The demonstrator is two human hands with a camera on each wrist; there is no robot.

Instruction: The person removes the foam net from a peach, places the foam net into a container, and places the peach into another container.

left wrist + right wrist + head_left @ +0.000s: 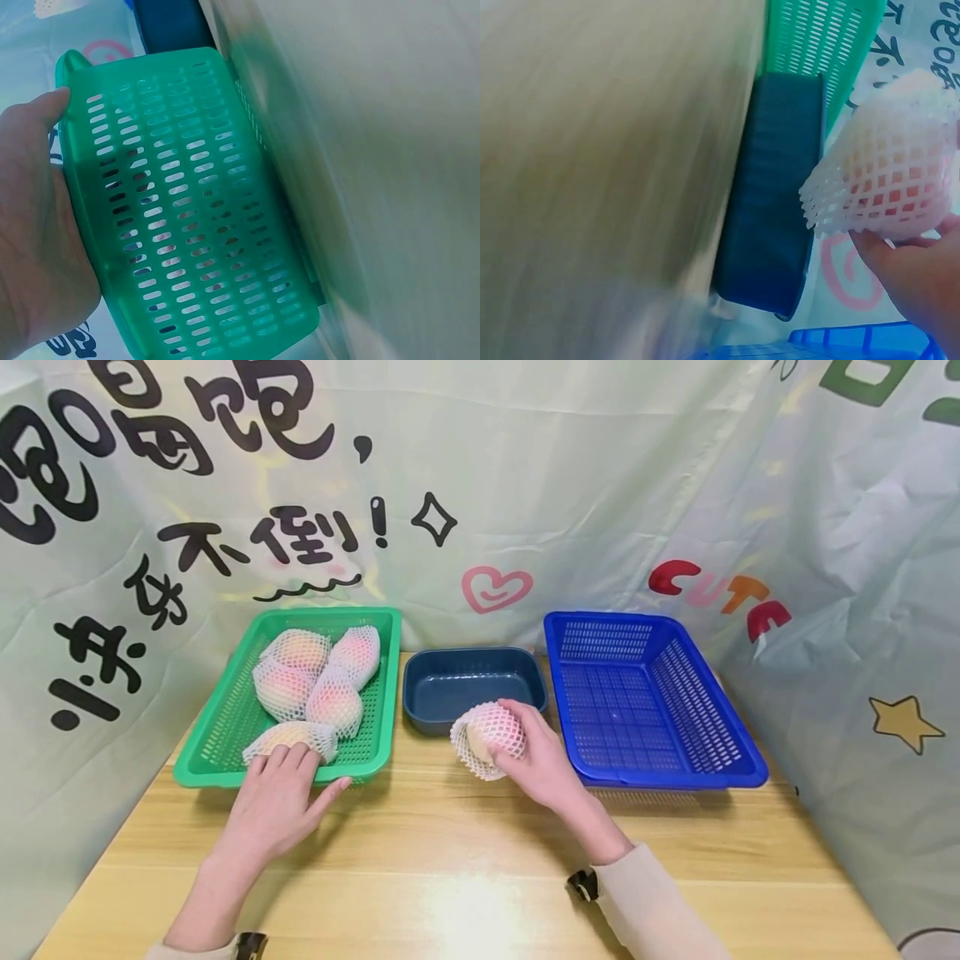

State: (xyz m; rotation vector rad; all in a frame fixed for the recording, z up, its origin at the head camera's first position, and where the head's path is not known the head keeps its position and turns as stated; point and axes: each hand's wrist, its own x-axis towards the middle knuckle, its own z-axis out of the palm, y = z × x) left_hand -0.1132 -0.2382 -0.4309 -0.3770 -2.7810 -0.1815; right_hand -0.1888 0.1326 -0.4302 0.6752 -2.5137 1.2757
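Note:
My right hand (543,764) grips a peach (498,732) in a white foam net sleeve, held in front of the dark blue tub (480,718). The right wrist view shows the thumb and fingers along one side of this peach (892,176). My left hand (270,806) reaches over the front rim of the green basket (388,710). Its fingers touch another netted fruit (318,737) lying against the front wall, and its thumb points out to the side. In the left wrist view the thumb lies at the rim; the other fingertips are hidden.
Several more netted peaches (333,702) lie in the green basket. A blue basket (615,714) stands on the right, with the tub between the two baskets. All are on a wooden table (420,852), with a printed cloth (600,485) behind and along the sides.

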